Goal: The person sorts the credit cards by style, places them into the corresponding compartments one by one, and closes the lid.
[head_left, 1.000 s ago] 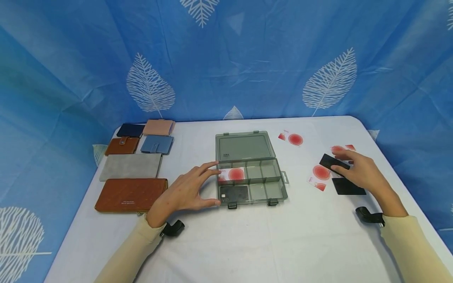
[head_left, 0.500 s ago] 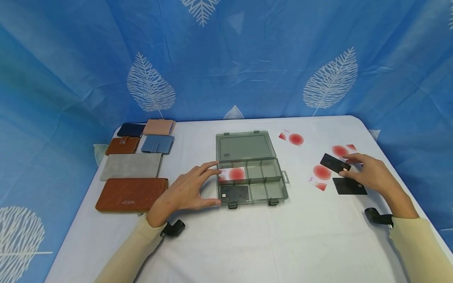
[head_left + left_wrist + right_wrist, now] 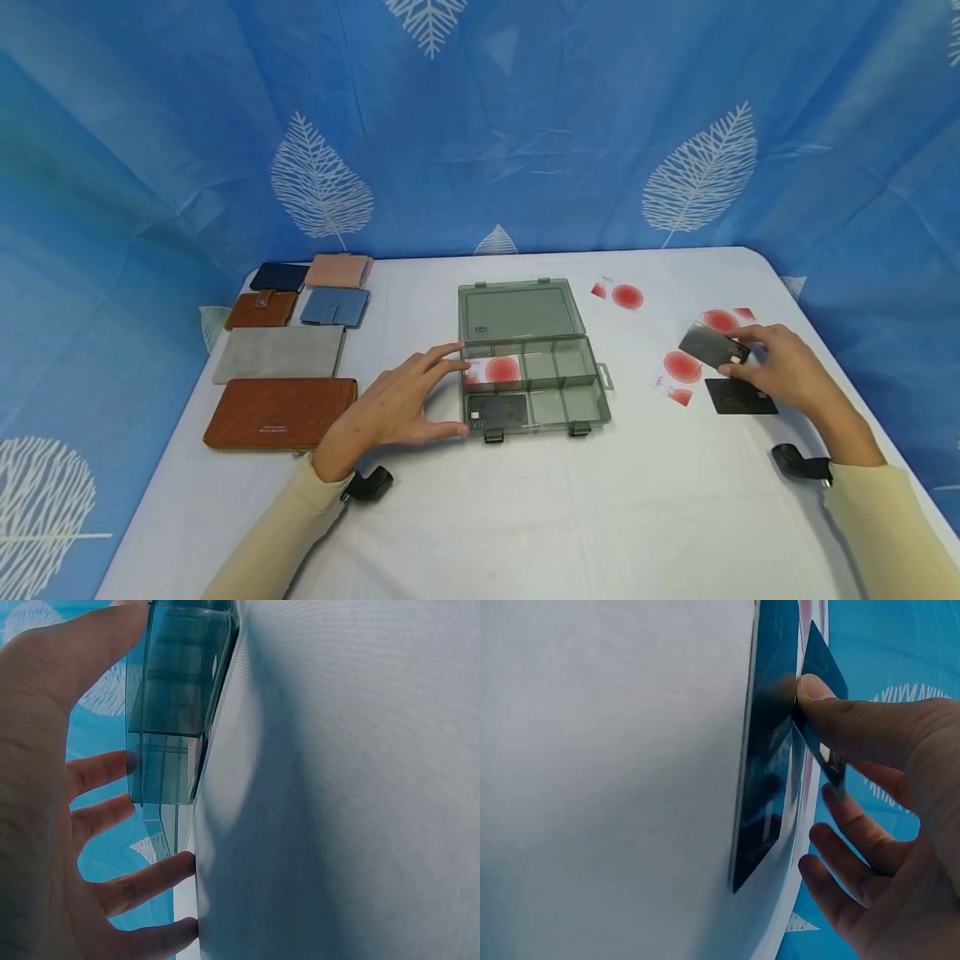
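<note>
Left hand (image 3: 390, 408): fingers spread and relaxed, thumb and fingertips against left wall of translucent grey plastic organizer box (image 3: 592, 408), nothing grasped. Box: rectangular, hinged lid open flat behind, divided compartments; near-left compartment holds black card marked VIP (image 3: 497, 409), far-left holds white card with red disc (image 3: 495, 369).

Right hand (image 3: 780, 368): thumb and fingers pinch thin glossy black card (image 3: 708, 346), tilted, raised off white tablecloth (image 3: 525, 517). Second black card (image 3: 733, 397) flat just below it. White-red cards (image 3: 678, 371) scattered nearby.

Far left: leather and suede wallets (image 3: 281, 354), rectangular, flat, grouped.
</note>
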`<action>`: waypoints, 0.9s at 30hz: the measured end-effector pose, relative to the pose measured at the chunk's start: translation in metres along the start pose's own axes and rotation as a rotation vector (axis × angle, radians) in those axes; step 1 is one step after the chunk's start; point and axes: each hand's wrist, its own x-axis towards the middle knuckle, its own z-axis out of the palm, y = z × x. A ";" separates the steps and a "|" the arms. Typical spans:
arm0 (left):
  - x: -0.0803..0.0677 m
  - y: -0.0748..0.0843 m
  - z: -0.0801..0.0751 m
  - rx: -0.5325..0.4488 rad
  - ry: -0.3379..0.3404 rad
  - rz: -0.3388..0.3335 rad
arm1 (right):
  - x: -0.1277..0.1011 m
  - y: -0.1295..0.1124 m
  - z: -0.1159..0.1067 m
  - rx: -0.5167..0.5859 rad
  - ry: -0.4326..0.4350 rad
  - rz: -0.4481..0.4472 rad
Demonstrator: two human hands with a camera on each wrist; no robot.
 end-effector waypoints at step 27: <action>0.000 0.000 0.004 0.001 0.000 -0.011 | -0.002 -0.071 0.006 0.081 0.269 -0.180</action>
